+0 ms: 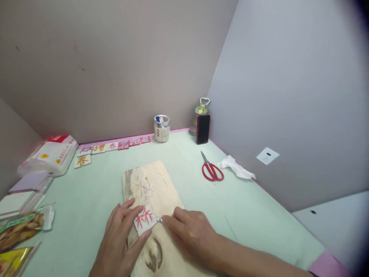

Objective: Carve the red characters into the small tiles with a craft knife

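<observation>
- The tile point(146, 227), a flat white square with a red character, lies over the board, between your two hands.
- Your left hand point(122, 234) is partly closed, thumb and fingers gripping the tile's edges.
- Your right hand point(191, 232) is curled tight around a tool point(160, 220); only its slim metal tip shows, at the tile's right edge.
- Under them lies your board point(167, 192), pale wood with dark grain streaks and rounded corners, thin curled shavings point(144, 186) scattered on it.
- Beyond, by the back wall, the can point(162, 134), a round metal one with a paper label, holds blue and white pieces; you cannot tell what they are.
- Right of it, the bottle point(193, 125) has a green lid and loop handle; the upright phone point(203, 129) partly hides it, so its contents are unclear.
- Red-handled scissors point(212, 172) lie near a crumpled white tissue point(236, 167).
- To your left, square tiles with painted characters point(123, 145) line the wall, beside a soft plastic tissue pack point(52, 156).
- Nearer you, a clear bag point(24, 227) holds brown lumps, next to a shiny yellow packet point(15, 261).
</observation>
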`<act>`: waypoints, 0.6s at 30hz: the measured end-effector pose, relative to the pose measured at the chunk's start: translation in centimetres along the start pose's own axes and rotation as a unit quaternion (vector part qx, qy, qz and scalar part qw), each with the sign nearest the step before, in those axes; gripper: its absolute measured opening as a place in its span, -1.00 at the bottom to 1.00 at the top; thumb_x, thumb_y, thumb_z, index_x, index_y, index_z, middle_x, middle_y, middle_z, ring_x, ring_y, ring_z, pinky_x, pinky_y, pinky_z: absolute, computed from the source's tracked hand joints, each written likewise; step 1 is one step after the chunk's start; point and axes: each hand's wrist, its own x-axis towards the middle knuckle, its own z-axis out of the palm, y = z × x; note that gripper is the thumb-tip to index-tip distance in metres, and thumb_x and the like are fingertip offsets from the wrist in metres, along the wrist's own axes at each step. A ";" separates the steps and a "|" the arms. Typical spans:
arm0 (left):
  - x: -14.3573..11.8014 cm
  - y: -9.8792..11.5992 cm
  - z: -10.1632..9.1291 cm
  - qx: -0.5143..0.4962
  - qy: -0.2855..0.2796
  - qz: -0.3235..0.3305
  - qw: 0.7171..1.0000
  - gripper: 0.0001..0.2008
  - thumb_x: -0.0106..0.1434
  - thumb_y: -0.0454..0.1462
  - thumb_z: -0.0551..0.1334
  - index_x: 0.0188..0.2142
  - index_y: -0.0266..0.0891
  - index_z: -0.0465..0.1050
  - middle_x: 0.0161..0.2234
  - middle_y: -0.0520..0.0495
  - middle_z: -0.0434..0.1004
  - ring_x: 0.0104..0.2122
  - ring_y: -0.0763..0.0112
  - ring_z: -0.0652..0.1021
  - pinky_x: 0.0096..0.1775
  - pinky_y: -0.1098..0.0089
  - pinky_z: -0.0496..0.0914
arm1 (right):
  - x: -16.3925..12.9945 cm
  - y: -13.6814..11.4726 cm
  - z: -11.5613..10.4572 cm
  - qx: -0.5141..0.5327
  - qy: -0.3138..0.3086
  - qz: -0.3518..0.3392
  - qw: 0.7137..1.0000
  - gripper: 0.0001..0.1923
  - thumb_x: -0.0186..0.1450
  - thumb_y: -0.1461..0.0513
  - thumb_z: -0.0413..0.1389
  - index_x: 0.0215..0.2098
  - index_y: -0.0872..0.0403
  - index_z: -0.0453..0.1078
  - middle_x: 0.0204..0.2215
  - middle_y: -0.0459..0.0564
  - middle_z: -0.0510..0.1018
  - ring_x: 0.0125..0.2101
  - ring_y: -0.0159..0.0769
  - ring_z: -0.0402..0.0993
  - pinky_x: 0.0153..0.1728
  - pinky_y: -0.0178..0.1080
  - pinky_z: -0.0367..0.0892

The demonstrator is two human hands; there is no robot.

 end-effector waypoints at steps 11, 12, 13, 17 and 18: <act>0.0 -0.1 -0.4 -0.013 -0.009 -0.012 1.000 -0.65 0.39 -0.16 0.16 0.16 0.01 0.27 0.06 -0.14 0.39 0.18 -0.01 0.43 0.16 -0.21 0.35 | -0.3 0.4 -0.2 0.005 -0.015 -0.012 1.000 -0.76 0.40 0.36 0.02 0.02 0.06 0.31 -0.37 -0.10 0.47 -0.51 -0.36 0.32 -0.55 -0.25 -0.05; 0.0 -0.1 -0.4 -0.017 -0.010 -0.014 1.000 -0.65 0.39 -0.16 0.16 0.16 0.01 0.27 0.06 -0.14 0.39 0.18 -0.01 0.43 0.16 -0.21 0.36 | -0.3 0.3 -0.1 0.002 -0.017 -0.010 1.000 -0.76 0.39 0.36 0.03 0.01 0.06 0.32 -0.37 -0.10 0.47 -0.52 -0.36 0.32 -0.55 -0.25 -0.06; 0.1 0.0 -0.4 -0.019 -0.012 -0.017 1.000 -0.64 0.39 -0.16 0.16 0.16 0.01 0.27 0.06 -0.14 0.39 0.18 -0.01 0.43 0.16 -0.21 0.35 | -0.2 0.2 -0.1 -0.001 -0.019 -0.008 1.000 -0.77 0.39 0.36 0.03 0.00 0.05 0.32 -0.38 -0.11 0.47 -0.53 -0.37 0.31 -0.55 -0.26 -0.06; 0.1 0.1 -0.5 -0.028 -0.020 -0.021 0.999 -0.64 0.38 -0.15 0.17 0.15 0.03 0.28 0.07 -0.13 0.39 0.18 -0.01 0.44 0.17 -0.22 0.35 | 0.2 0.1 0.1 -0.004 -0.013 -0.005 1.000 -0.77 0.40 0.35 0.02 0.00 0.04 0.32 -0.38 -0.11 0.47 -0.52 -0.36 0.31 -0.55 -0.25 -0.05; 0.1 0.0 -0.5 -0.030 -0.019 -0.023 0.999 -0.64 0.38 -0.15 0.17 0.15 0.03 0.28 0.08 -0.13 0.39 0.18 -0.01 0.43 0.17 -0.21 0.35 | 0.3 0.2 0.1 -0.003 -0.009 -0.007 1.000 -0.78 0.41 0.34 0.00 0.00 0.04 0.32 -0.38 -0.11 0.47 -0.51 -0.36 0.31 -0.55 -0.25 -0.05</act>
